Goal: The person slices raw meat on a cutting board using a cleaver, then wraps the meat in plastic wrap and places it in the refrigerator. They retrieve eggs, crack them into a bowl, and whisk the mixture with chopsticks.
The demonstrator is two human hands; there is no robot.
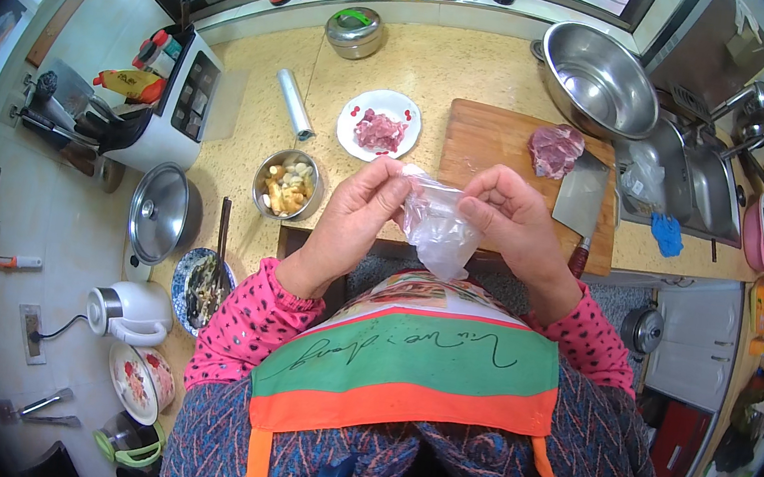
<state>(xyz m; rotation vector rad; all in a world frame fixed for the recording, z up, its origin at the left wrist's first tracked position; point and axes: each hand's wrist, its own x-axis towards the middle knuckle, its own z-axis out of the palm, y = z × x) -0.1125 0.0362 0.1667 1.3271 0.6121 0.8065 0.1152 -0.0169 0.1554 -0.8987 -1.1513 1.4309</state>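
Between both hands, in front of the counter edge, hangs a clear plastic bag (445,235). My left hand (362,211) pinches its upper left edge between thumb and fingers. With thumb and fingertips my right hand (508,215) grips the other side of its rim. Beyond the hands, a white plate (349,136) holds cut raw meat (379,131). To the right, a larger piece of raw meat (555,150) rests on the wooden cutting board (487,137), beside a cleaver (581,199). A steel bowl (316,191) of ginger and garlic (288,188) stands left of my left hand.
A roll of wrap (294,105) and a lidded steel container (353,33) lie farther back. A large steel basin (598,79) stands beside the sink (708,178). Along the left are a lidded pot (160,211), a patterned bowl with chopsticks (184,286) and a white kettle (137,312).
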